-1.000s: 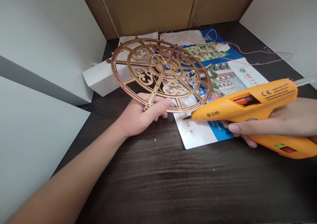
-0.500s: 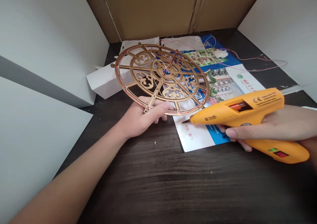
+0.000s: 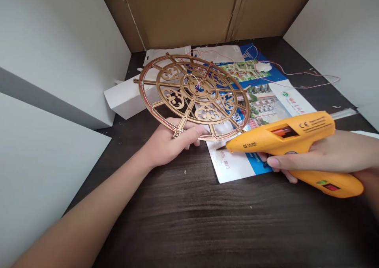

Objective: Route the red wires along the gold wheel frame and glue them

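Observation:
My left hand (image 3: 174, 143) grips the near rim of a round, gold-coloured openwork disc (image 3: 189, 109), thumb on top and fingers beneath. The disc is tilted, with red and white wires running along its rim groove and through its centre. My right hand (image 3: 319, 153) is wrapped round the handle of a yellow hot glue gun (image 3: 284, 135). Its nozzle points left, just below the disc's near right edge and over a printed brochure (image 3: 237, 168). A red switch and a green light show on the gun's handle.
Loose red and white wires (image 3: 304, 87) trail over the brochure's far end, near a crumpled white lump (image 3: 263, 67). A white box (image 3: 127, 98) stands left behind the disc. Pale panels (image 3: 53, 42) flank the dark wooden table (image 3: 183, 220), and brown cardboard (image 3: 183, 15) closes off the back.
The glue gun in my right hand has shifted slightly left and down. The disc in my left hand has barely moved.

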`<state>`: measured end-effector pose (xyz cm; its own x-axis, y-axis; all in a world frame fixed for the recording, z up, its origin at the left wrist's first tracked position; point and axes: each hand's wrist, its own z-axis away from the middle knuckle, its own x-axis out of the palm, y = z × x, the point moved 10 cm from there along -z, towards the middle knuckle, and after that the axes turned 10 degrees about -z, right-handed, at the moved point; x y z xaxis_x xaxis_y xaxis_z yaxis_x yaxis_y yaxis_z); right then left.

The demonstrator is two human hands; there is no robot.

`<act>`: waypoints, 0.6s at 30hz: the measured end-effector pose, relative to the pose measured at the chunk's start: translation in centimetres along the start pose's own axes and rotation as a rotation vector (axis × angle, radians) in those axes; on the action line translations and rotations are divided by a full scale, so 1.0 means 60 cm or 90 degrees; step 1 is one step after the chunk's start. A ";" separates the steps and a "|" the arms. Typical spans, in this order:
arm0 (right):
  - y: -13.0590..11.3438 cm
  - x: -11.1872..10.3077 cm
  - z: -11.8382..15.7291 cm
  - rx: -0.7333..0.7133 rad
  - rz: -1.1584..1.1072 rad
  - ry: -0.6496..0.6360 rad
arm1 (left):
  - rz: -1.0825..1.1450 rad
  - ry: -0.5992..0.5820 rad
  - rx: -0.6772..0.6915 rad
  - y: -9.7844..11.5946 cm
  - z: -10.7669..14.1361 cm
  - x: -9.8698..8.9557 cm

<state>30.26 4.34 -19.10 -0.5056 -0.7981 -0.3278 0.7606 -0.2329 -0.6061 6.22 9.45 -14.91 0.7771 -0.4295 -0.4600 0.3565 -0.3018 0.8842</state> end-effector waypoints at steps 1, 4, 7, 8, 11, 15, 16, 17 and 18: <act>-0.001 0.000 0.000 -0.003 0.006 0.000 | 0.001 0.000 -0.003 0.000 -0.001 0.000; -0.008 -0.002 0.000 -0.011 0.023 0.006 | 0.009 0.003 -0.005 0.004 -0.002 -0.001; -0.014 -0.005 0.000 -0.004 0.038 0.024 | 0.010 0.005 0.003 0.010 -0.002 -0.001; -0.015 -0.005 0.001 0.001 0.043 0.028 | 0.007 0.005 0.005 0.011 -0.002 -0.001; -0.010 -0.004 0.001 0.028 0.056 0.031 | -0.005 0.007 0.011 0.012 -0.002 -0.001; 0.012 -0.012 0.007 0.087 0.075 0.068 | -0.022 0.010 0.012 0.011 -0.002 -0.003; 0.012 -0.013 0.008 0.088 0.081 0.076 | -0.026 0.010 0.011 0.010 -0.001 -0.003; 0.010 -0.013 0.009 0.081 0.087 0.078 | -0.028 0.009 0.010 0.010 -0.001 -0.003; 0.006 -0.011 0.010 0.073 0.092 0.077 | -0.028 0.008 0.009 0.010 -0.001 -0.003</act>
<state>31.13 4.47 -18.67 -0.4276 -0.7572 -0.4938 0.8668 -0.1883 -0.4618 6.33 9.41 -14.32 0.7670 -0.4056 -0.4971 0.3830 -0.3322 0.8619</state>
